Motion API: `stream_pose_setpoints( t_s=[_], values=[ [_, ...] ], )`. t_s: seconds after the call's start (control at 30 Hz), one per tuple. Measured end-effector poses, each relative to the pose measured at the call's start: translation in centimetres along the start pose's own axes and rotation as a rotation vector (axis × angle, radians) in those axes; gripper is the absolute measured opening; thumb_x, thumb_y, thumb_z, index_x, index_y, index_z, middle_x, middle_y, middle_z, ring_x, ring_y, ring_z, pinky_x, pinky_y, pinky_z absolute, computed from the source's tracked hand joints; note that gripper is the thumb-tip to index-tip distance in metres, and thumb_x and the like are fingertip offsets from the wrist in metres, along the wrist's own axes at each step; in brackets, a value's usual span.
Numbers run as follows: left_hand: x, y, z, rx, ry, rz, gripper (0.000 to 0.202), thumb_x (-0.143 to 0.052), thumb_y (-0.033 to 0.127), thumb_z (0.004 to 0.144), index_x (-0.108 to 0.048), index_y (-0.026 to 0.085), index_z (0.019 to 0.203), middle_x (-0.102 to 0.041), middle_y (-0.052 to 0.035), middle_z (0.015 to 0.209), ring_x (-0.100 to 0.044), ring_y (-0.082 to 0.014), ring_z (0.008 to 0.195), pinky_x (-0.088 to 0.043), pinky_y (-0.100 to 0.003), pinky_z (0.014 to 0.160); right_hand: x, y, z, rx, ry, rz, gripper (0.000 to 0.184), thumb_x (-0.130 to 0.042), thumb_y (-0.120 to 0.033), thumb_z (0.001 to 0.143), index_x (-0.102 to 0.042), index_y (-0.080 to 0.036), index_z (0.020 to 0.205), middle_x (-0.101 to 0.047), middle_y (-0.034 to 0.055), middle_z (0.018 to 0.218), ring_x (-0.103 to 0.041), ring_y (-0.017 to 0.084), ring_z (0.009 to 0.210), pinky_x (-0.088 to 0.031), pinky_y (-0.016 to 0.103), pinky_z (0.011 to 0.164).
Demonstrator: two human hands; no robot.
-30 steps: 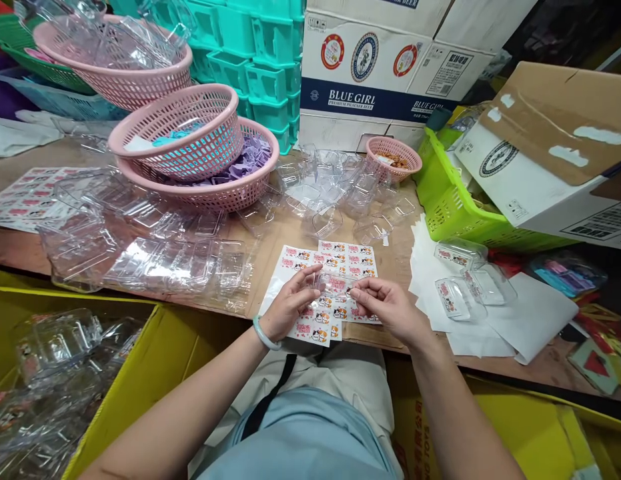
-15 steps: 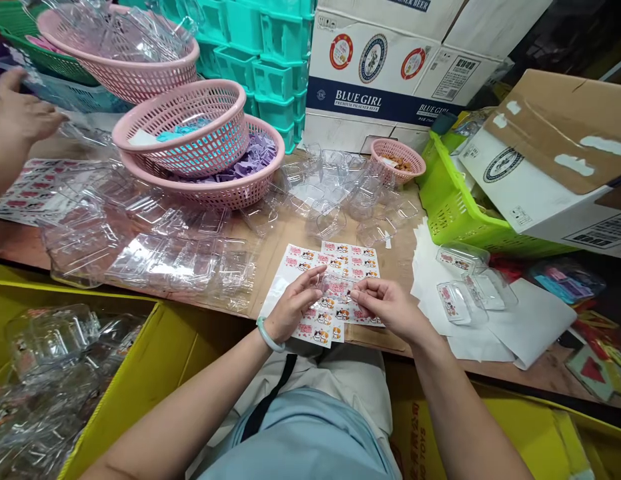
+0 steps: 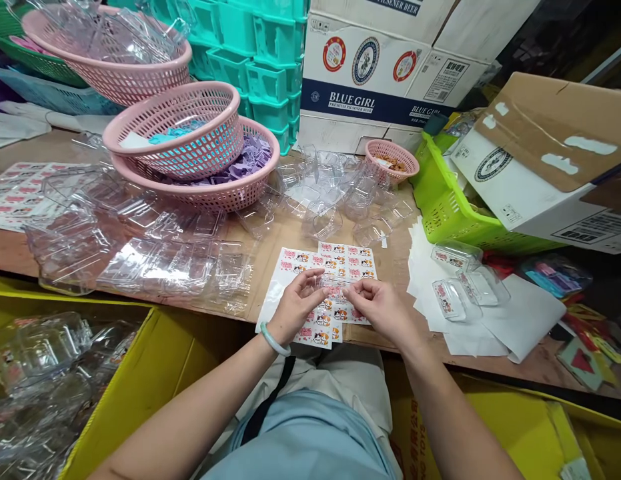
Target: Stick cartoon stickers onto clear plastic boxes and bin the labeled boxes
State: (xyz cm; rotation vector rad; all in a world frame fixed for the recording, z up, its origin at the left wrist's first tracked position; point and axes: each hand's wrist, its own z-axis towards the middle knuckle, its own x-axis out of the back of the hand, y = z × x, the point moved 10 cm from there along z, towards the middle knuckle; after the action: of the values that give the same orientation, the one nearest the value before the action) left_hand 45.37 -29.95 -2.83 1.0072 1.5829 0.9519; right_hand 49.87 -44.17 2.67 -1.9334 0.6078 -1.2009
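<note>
Box (image 3: 335, 288) of clear rigid plastic, rectangular, in fingertip grip of left hand (image 3: 296, 305) and right hand (image 3: 383, 308).

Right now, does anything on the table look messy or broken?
Yes, messy: clear boxes lie jumbled and tipped near the small pink basket, and the cardboard box leans crookedly on the green basket. The left hand and right hand hold one little box. Nothing looks broken.
</note>
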Motion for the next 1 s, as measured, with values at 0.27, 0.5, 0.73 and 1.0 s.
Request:
stream_pose_setpoints(
  t_s=[0.27,0.5,0.73,1.0],
  values=[
    [0.5,-0.2,-0.1,-0.006,0.052,0.044,0.047,-0.071,0.038,0.077,-0.055,0.020,0.118,-0.059,-0.0088,0.117,-0.061,-0.0181,0.101,-0.047,-0.032,0.091,5.4,2.6,-2.4,0.041,0.604,-0.059,0.038,-0.063,-0.057,0.077,-0.050,-0.022,0.083,-0.058,0.0006,0.073,-0.051,0.014,0.061,-0.043,0.026,0.060],
    [-1.4,1.5,-0.9,-0.072,0.019,0.009,0.044,-0.072,0.035,0.077,-0.056,0.021,0.116,-0.060,-0.0092,0.123,-0.060,-0.0213,0.108,-0.048,-0.035,0.094,-0.1,3.1,-0.9,0.070,0.266,0.344,0.062,-0.065,-0.057,0.077,-0.050,-0.023,0.127,-0.060,0.0106,0.122,-0.057,0.024,0.114,-0.048,0.037,0.094],
    [-5.8,0.9,1.5,-0.135,-0.205,0.040,0.053,-0.066,0.033,0.084,-0.050,0.027,0.133,-0.045,-0.0086,0.147,-0.041,-0.0246,0.136,-0.036,-0.042,0.111,7.6,3.3,-0.4,0.258,0.101,-0.021,0.047,-0.063,-0.046,0.083,-0.055,-0.030,0.126,-0.053,0.0064,0.126,-0.058,0.020,0.108,-0.048,0.034,0.095],
    [-4.1,3.0,-3.2,-0.370,-0.103,0.590,0.029,-0.057,0.027,0.088,-0.066,0.027,0.117,-0.054,-0.0085,0.138,-0.047,-0.0246,0.131,-0.031,-0.042,0.114,15.5,5.0,0.7,0.269,0.819,-0.699,0.038,-0.057,-0.030,0.087,-0.057,-0.012,0.120,-0.049,0.0248,0.130,-0.035,0.040,0.133,-0.020,0.063,0.110]
  ],
)
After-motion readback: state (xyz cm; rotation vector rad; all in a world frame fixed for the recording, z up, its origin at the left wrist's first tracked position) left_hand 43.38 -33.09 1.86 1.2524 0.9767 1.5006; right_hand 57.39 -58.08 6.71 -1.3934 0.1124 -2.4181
